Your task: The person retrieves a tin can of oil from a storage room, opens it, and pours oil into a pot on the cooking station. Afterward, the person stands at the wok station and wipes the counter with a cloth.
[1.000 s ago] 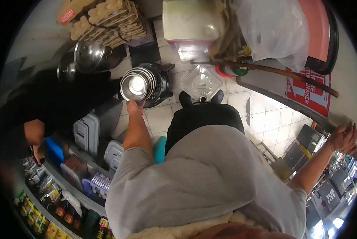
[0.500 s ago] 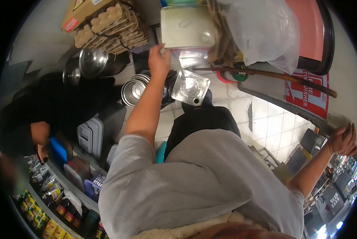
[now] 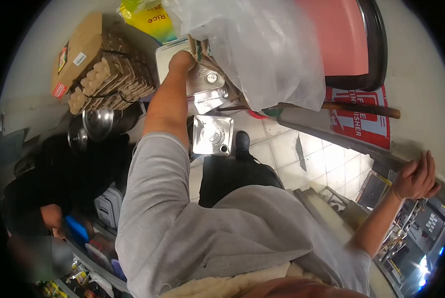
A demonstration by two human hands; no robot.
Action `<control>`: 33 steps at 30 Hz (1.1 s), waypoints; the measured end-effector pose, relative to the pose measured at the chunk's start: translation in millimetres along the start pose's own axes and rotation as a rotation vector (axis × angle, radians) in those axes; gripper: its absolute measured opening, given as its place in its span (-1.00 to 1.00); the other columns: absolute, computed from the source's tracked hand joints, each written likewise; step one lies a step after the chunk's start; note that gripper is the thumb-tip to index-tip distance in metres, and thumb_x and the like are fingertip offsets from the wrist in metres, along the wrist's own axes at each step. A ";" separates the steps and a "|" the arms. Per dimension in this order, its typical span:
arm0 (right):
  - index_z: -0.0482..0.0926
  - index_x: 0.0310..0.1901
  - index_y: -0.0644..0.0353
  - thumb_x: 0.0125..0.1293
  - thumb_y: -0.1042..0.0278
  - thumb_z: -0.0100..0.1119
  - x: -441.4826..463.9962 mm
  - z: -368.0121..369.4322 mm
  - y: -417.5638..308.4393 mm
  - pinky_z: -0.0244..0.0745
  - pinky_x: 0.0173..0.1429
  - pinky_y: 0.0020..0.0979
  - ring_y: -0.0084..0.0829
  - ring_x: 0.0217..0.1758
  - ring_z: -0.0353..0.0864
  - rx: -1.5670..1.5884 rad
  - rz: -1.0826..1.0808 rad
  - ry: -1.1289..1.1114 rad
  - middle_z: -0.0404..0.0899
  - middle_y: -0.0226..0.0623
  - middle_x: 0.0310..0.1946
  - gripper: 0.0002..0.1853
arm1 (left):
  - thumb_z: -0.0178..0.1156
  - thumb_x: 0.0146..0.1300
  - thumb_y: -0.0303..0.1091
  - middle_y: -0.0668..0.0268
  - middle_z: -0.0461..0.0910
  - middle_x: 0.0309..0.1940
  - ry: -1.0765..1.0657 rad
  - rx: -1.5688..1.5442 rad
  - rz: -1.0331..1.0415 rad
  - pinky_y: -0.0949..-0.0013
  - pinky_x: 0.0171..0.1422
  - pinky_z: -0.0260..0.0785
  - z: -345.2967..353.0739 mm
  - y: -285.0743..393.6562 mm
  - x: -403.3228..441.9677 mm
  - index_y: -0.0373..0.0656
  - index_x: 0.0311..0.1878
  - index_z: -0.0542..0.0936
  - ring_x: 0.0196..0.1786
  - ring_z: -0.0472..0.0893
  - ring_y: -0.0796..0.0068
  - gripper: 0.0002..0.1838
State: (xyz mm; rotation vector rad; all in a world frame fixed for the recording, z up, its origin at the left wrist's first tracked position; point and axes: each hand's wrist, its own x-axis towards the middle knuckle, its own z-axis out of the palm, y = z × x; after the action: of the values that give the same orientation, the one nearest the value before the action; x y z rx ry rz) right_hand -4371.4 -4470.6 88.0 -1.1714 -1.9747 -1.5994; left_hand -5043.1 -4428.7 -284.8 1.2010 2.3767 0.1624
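Note:
My left hand (image 3: 182, 60) lies over the top of a large square metal tin (image 3: 202, 79) with a round cap. Its fingers are hidden, so I cannot tell whether they grip the tin or the brown cardboard (image 3: 206, 52) beside it. A second square tin (image 3: 212, 135), with a dark open hole in one corner, stands by my feet. My right hand (image 3: 416, 176) is raised at the far right beside the wall, fingers stretched out and slightly bent, with nothing visible in it.
Stacked egg trays (image 3: 111, 79) and a clear plastic bag (image 3: 272, 49) flank the tin. A wooden stick (image 3: 366, 110) sticks out near the red sign (image 3: 359, 124). To the left, a person in black (image 3: 38, 191) bends over shelves. Metal lids (image 3: 97, 121) lean behind.
My left hand has moved forward from the tin's near edge to over its top. The view has shifted, and my right hand has come slightly inward, staying by the wall.

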 end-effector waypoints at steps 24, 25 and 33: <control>0.81 -0.23 -0.03 0.33 0.39 0.18 10.3 -7.1 -7.4 0.59 -0.03 -0.49 -0.51 -0.12 0.78 -0.024 -0.018 -0.014 0.80 -0.61 -0.11 -0.81 | 0.14 0.27 -0.05 -0.05 0.67 -0.50 -0.231 -0.566 -0.200 0.11 -0.19 0.51 37.3 -14.4 -98.8 -0.41 -0.36 0.69 -0.42 0.69 0.05 -0.51; 0.81 -0.24 -0.02 0.33 0.40 0.18 10.8 -7.8 -8.6 0.61 -0.04 -0.49 -0.49 -0.12 0.79 -0.018 -0.014 -0.020 0.80 -0.59 -0.11 -0.81 | 0.13 0.25 -0.03 -0.07 0.67 -0.49 -0.264 -0.506 -0.179 0.09 -0.19 0.51 44.3 -19.4 -91.7 -0.41 -0.36 0.69 -0.42 0.69 0.03 -0.50; 0.80 -0.22 0.06 0.35 0.42 0.16 1.9 5.7 4.2 0.69 -0.14 -0.49 -0.43 -0.15 0.81 0.166 -0.004 -0.015 0.80 -0.50 -0.11 -0.81 | 0.27 0.27 -0.10 0.00 0.66 -0.22 -0.147 -0.753 0.017 0.24 -0.17 0.38 70.4 -17.5 -174.4 -0.43 -0.05 0.66 -0.23 0.59 0.28 -0.52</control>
State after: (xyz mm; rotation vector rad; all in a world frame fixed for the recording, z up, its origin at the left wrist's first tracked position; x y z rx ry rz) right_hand -4368.0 -4464.5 90.3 -1.1179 -2.0753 -1.4021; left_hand -4935.2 -4583.6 -290.5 0.8224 1.8895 0.8533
